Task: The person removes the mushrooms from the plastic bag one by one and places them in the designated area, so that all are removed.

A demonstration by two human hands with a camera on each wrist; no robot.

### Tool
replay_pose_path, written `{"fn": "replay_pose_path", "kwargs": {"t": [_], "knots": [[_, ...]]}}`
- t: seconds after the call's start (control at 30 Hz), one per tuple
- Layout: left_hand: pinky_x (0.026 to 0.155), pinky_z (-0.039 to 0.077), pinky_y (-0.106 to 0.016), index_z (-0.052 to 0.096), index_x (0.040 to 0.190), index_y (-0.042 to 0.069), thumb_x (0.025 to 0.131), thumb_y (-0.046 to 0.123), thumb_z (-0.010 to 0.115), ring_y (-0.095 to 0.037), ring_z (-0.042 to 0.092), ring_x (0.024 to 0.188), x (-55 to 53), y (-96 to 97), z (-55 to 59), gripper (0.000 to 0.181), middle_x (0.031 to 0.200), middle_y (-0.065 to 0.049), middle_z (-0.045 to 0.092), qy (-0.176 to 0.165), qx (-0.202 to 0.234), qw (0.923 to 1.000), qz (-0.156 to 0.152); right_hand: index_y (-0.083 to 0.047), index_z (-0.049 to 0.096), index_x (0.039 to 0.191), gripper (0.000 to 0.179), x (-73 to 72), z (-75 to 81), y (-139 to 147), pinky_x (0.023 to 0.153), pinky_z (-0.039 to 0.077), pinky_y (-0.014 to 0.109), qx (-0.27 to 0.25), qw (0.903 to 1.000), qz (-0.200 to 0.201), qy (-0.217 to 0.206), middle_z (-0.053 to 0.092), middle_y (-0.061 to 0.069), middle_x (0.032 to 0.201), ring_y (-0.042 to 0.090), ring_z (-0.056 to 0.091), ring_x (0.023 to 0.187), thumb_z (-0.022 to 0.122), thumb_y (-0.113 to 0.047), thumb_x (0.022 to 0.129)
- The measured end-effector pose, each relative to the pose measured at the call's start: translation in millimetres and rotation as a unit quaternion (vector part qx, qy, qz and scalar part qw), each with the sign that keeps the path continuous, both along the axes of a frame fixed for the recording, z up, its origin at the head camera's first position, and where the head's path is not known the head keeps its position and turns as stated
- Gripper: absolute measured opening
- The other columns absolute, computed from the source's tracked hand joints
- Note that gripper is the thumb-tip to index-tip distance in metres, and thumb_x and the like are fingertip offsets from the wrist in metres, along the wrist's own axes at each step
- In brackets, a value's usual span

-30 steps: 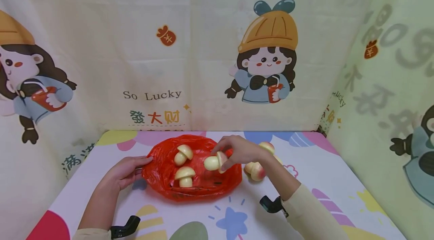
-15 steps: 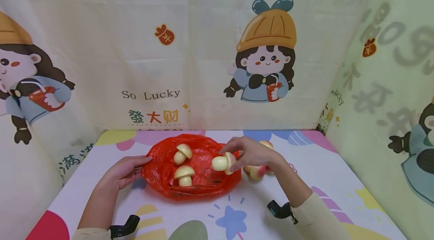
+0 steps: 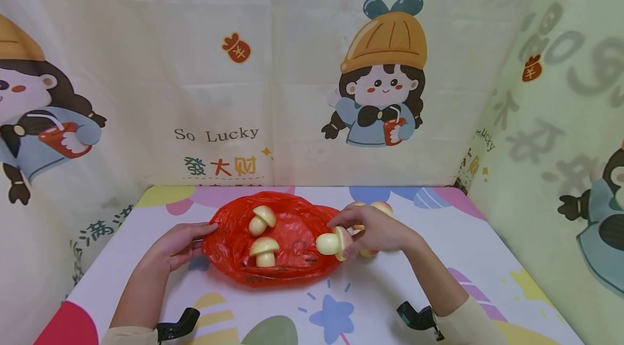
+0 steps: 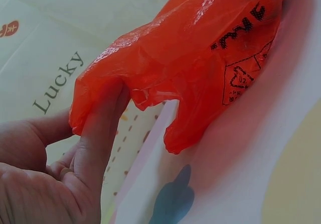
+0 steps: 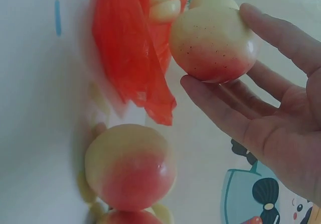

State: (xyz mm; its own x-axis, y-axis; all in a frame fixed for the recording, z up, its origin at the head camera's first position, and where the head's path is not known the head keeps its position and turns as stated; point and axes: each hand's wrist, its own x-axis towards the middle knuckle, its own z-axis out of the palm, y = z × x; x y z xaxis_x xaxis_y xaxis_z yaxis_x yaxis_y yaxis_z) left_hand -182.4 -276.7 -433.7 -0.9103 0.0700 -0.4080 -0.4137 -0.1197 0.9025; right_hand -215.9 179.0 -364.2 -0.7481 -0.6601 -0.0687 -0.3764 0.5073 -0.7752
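My left hand [image 3: 177, 245] holds the left rim of an open red plastic bag [image 3: 292, 226]; in the left wrist view, the film [image 4: 150, 63] drapes over its fingers. Two pale toy mushrooms lie inside, one [image 3: 265, 252] near the front and the other [image 3: 262, 219] behind it. With thumb and fingers, my right hand [image 3: 382, 230] holds a third toy mushroom [image 3: 327, 244] by the cap at the bag's right rim, its stem pointing left. The right wrist view shows that cap [image 5: 213, 45] as cream blushing to pink, with dark specks.
More pink-and-cream toy mushrooms [image 3: 382, 208] sit on the table right of the bag, partly behind my right hand; one cap [image 5: 131, 166] shows large in the right wrist view. The table's cover [image 3: 390, 323] is printed with colourful shapes. A printed curtain [image 3: 292, 90] surrounds the table.
My right hand has moved right with the mushroom, from over the bag's inside to its right rim. The left hand stays on the left rim.
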Motion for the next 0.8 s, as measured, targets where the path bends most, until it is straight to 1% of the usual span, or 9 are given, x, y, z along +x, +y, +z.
{"fn": "replay_pose_path", "kwargs": {"t": [0.17, 0.3, 0.4, 0.53, 0.63, 0.67, 0.7, 0.73, 0.8], "knots": [[0.086, 0.064, -0.034, 0.046, 0.154, -0.002, 0.102, 0.025, 0.069, -0.021, 0.079, 0.093, -0.7, -0.3, -0.1, 0.063, 0.104, -0.001, 0.078, -0.004, -0.001, 1.0000, 0.000, -0.025, 0.075, 0.123, 0.046, 5.7, -1.7, 8.8, 0.092, 0.063, 0.037, -0.010, 0.9998, 0.016, 0.005, 0.064, 0.002, 0.121, 0.027, 0.056, 0.121, 0.089, -0.013, 0.080], [0.086, 0.064, -0.034, 0.047, 0.154, -0.001, 0.102, 0.025, 0.069, -0.020, 0.079, 0.094, -0.6, -1.2, 0.2, 0.063, 0.105, 0.000, 0.078, -0.005, -0.002, 1.0000, -0.002, -0.021, 0.074, 0.124, 0.046, 8.0, -3.8, 17.6, 0.092, 0.063, 0.038, -0.013, 0.9997, 0.018, -0.007, 0.064, 0.010, 0.126, 0.029, 0.055, 0.122, 0.088, -0.012, 0.081], [0.087, 0.064, -0.033, 0.050, 0.152, 0.000, 0.101, 0.025, 0.070, -0.020, 0.079, 0.095, -0.4, -1.7, 1.9, 0.060, 0.105, 0.000, 0.078, -0.007, -0.005, 1.0000, 0.002, -0.015, 0.073, 0.125, 0.047, 10.8, -2.9, 25.0, 0.090, 0.063, 0.035, -0.007, 0.9999, 0.014, 0.003, 0.065, 0.014, 0.128, 0.032, 0.055, 0.123, 0.089, -0.013, 0.081], [0.087, 0.064, -0.033, 0.053, 0.151, 0.001, 0.101, 0.026, 0.071, -0.020, 0.079, 0.095, 0.0, -1.8, 3.7, 0.058, 0.105, 0.000, 0.079, -0.005, -0.011, 0.9999, 0.005, -0.014, 0.073, 0.125, 0.049, 15.1, -1.6, 35.6, 0.086, 0.062, 0.034, 0.013, 0.9996, -0.001, 0.024, 0.066, 0.007, 0.127, 0.031, 0.054, 0.122, 0.091, -0.018, 0.079], [0.086, 0.064, -0.033, 0.053, 0.150, 0.001, 0.101, 0.026, 0.070, -0.020, 0.079, 0.095, 0.3, -2.2, 3.6, 0.058, 0.105, 0.000, 0.079, -0.001, -0.011, 0.9999, 0.002, -0.018, 0.074, 0.124, 0.050, 17.7, -1.9, 44.2, 0.088, 0.062, 0.035, 0.025, 0.9991, -0.008, 0.033, 0.066, 0.002, 0.123, 0.028, 0.057, 0.117, 0.092, -0.020, 0.078], [0.087, 0.064, -0.033, 0.052, 0.151, 0.000, 0.102, 0.026, 0.070, -0.020, 0.079, 0.095, 0.3, -2.6, 3.6, 0.058, 0.105, 0.000, 0.079, 0.001, -0.010, 1.0000, -0.002, -0.019, 0.074, 0.124, 0.049, 18.5, -2.2, 47.3, 0.089, 0.061, 0.034, 0.026, 0.9991, -0.009, 0.033, 0.066, 0.002, 0.122, 0.027, 0.058, 0.115, 0.092, -0.020, 0.078], [0.086, 0.064, -0.033, 0.053, 0.150, 0.001, 0.101, 0.026, 0.070, -0.021, 0.079, 0.095, 0.2, -2.4, 3.7, 0.058, 0.105, 0.000, 0.079, -0.001, -0.010, 0.9999, 0.002, -0.020, 0.074, 0.124, 0.049, 19.6, -2.2, 50.4, 0.090, 0.061, 0.034, 0.027, 0.9991, -0.011, 0.031, 0.066, 0.002, 0.122, 0.027, 0.059, 0.114, 0.092, -0.021, 0.078], [0.087, 0.064, -0.033, 0.052, 0.151, 0.000, 0.102, 0.026, 0.069, -0.021, 0.079, 0.095, -0.1, -2.9, 3.5, 0.058, 0.105, 0.000, 0.079, 0.000, -0.008, 1.0000, -0.003, -0.019, 0.073, 0.124, 0.049, 20.5, -2.4, 53.5, 0.092, 0.061, 0.035, 0.025, 0.9993, -0.011, 0.027, 0.066, 0.003, 0.122, 0.027, 0.060, 0.114, 0.092, -0.020, 0.079], [0.087, 0.064, -0.033, 0.053, 0.151, 0.001, 0.101, 0.026, 0.070, -0.021, 0.079, 0.095, -0.8, -2.7, 3.8, 0.058, 0.105, 0.000, 0.079, -0.005, -0.006, 1.0000, 0.002, -0.016, 0.073, 0.126, 0.050, 22.5, -2.6, 59.6, 0.094, 0.062, 0.036, 0.020, 0.9996, -0.012, 0.017, 0.066, 0.005, 0.123, 0.028, 0.061, 0.114, 0.091, -0.019, 0.079]]}}
